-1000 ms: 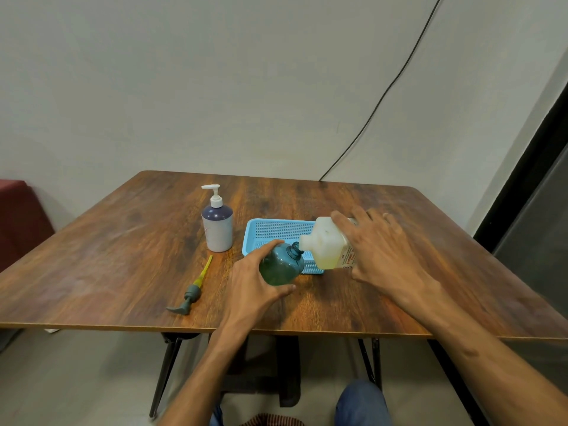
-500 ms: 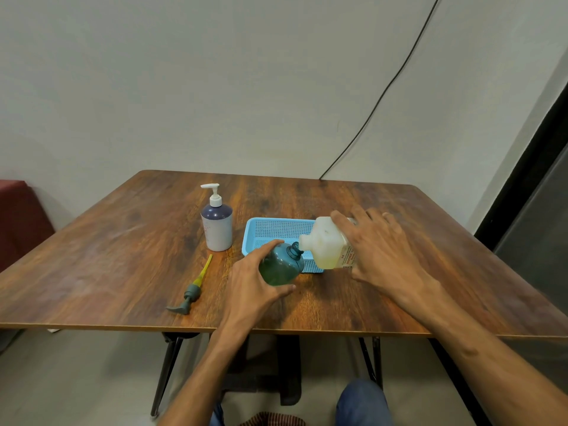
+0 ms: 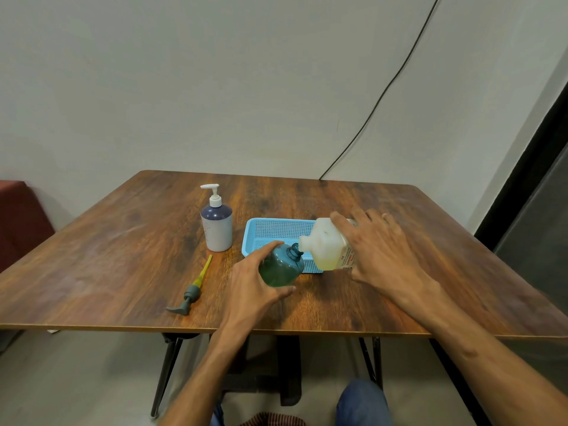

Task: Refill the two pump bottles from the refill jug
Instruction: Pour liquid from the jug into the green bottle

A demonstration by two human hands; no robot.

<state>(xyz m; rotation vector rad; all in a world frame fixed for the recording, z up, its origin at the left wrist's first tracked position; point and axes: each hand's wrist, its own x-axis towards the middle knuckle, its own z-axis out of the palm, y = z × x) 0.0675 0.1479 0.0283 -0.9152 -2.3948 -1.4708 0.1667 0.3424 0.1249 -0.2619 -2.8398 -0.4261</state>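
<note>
Wood-grain desk (image 3: 123, 262) under my arms, plain wall behind. My left grip (image 3: 252, 287) is wrapped around the green bottle (image 3: 281, 265), tilting its open neck toward my right grip (image 3: 378, 253), which clasps the refill jug (image 3: 325, 244) tipped on its side, spout meeting that neck. Behind both grips lies a blue basket (image 3: 270, 230). Left of my left grip lies the loose pump head (image 3: 192, 290), and beyond it the white pump bottle (image 3: 216, 226) stands upright.
</note>
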